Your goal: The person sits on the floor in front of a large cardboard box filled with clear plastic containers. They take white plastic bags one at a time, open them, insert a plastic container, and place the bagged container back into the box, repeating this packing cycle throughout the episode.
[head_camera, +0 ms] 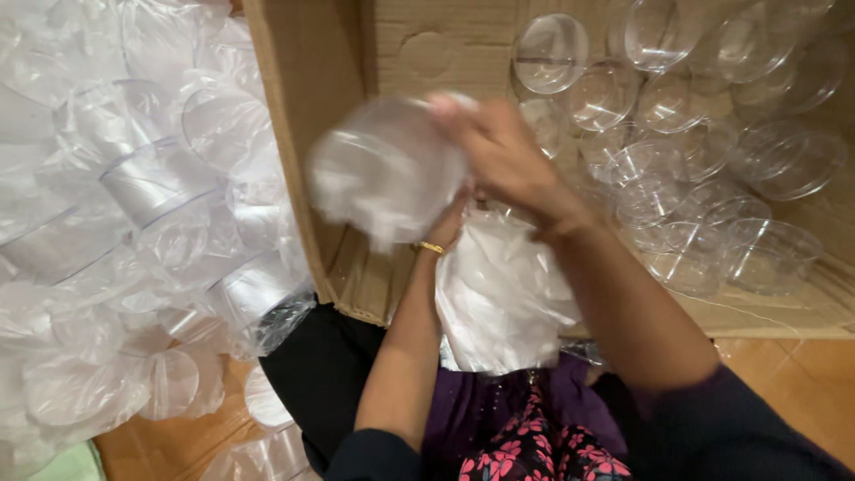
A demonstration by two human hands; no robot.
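My right hand [503,156] grips the top of a clear plastic container wrapped in a thin plastic bag [387,169], blurred with motion, above the open cardboard box [307,89]. My left hand [450,223] reaches up from below with a gold bangle at the wrist; its fingers are mostly hidden behind the right hand, against a crumpled white plastic bag [499,294] that hangs over my lap.
Several loose clear round containers [677,151] lie in the right half of the box. A big heap of bagged stacks of clear containers [134,232] fills the left side. Wooden floor [802,383] shows at the lower right and lower left.
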